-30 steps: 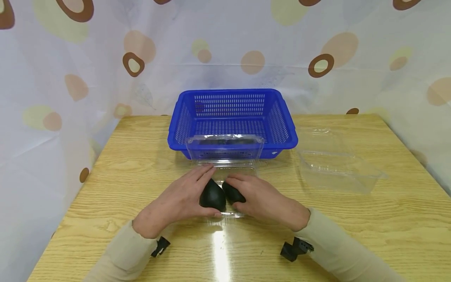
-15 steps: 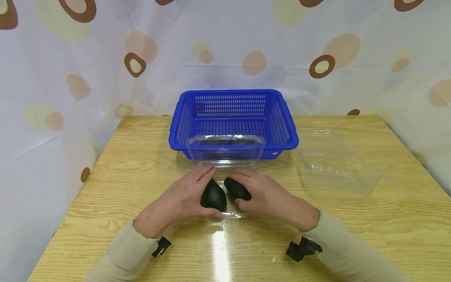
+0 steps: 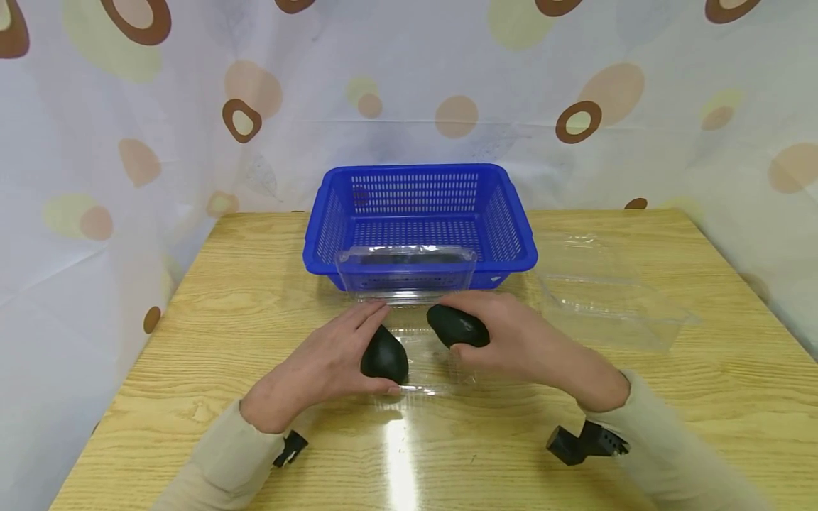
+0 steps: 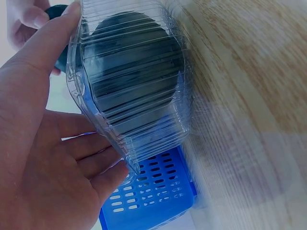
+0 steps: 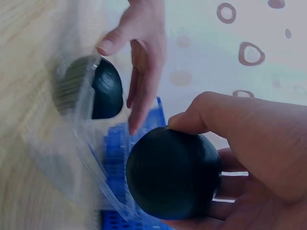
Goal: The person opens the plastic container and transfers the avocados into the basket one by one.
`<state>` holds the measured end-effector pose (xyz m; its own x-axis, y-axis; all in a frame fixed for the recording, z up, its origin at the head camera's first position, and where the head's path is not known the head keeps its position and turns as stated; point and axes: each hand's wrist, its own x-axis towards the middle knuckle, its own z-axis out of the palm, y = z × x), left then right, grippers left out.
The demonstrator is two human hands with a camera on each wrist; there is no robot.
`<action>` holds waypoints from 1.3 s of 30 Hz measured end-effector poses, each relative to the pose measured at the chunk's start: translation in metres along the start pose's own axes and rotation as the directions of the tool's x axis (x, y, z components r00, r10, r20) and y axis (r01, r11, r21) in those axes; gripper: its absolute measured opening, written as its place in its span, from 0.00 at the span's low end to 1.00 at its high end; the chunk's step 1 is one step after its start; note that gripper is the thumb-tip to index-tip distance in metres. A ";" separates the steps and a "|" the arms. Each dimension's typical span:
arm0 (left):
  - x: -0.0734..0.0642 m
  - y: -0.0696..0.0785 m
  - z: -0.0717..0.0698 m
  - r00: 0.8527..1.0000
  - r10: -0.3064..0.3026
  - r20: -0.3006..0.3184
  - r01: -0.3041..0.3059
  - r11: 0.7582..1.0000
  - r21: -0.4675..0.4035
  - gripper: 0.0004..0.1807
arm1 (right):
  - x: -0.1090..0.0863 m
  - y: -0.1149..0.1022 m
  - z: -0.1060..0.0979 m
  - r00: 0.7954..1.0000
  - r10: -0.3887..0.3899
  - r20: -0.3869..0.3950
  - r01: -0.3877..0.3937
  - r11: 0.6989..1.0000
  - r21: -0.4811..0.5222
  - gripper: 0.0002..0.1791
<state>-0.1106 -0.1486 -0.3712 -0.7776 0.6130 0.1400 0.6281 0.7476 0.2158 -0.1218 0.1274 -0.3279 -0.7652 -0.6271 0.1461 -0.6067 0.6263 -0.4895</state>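
Left hand: fingers extended, thumb apart, spanning the clear box at its 9 o'clock end; one smooth, dark-green fruit sits inside there. Right hand: fingers pinching a glossy second fruit, apparently above the 2 o'clock end. Step judged: handling this fruit; next move calls for steady grip, rim clearance. Blue basket at 12 o'clock.

Dark green fruit, smooth, glossy, pinched between thumb and fingers of the right hand; lies aslant, narrower end toward the left hand, held up over the container's right end. Second dark fruit, teardrop form, sits inside, within the left hand's span, narrow end away from the person. Clear container, ribbed walls, left thumb and fingers at its rim; lid raised open, beyond both hands.
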 end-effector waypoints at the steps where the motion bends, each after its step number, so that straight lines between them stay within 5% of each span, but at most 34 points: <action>1: 0.000 0.000 0.000 1.000 -0.003 0.000 0.003 1.000 -0.001 0.62 | -0.001 0.001 -0.003 1.000 0.005 0.002 -0.006 1.000 0.001 0.28; 21: -0.001 0.000 0.000 0.999 -0.032 0.023 0.032 0.999 0.003 0.62 | -0.011 0.024 -0.067 0.985 0.169 0.041 -0.166 0.983 -0.075 0.30; 29: 0.000 0.002 0.000 0.998 -0.043 0.047 0.044 0.999 -0.021 0.62 | 0.006 0.041 -0.093 0.976 0.215 0.033 -0.209 0.971 -0.119 0.29; 39: 0.002 0.005 0.000 0.996 -0.060 0.063 0.061 0.998 -0.016 0.62 | 0.040 0.060 -0.098 0.972 0.234 0.036 -0.224 0.957 -0.184 0.28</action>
<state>-0.1093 -0.1441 -0.3697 -0.8107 0.5819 0.0653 0.5788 0.7795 0.2396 -0.2098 0.1853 -0.2671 -0.8775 -0.4796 -0.0039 -0.4494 0.8250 -0.3428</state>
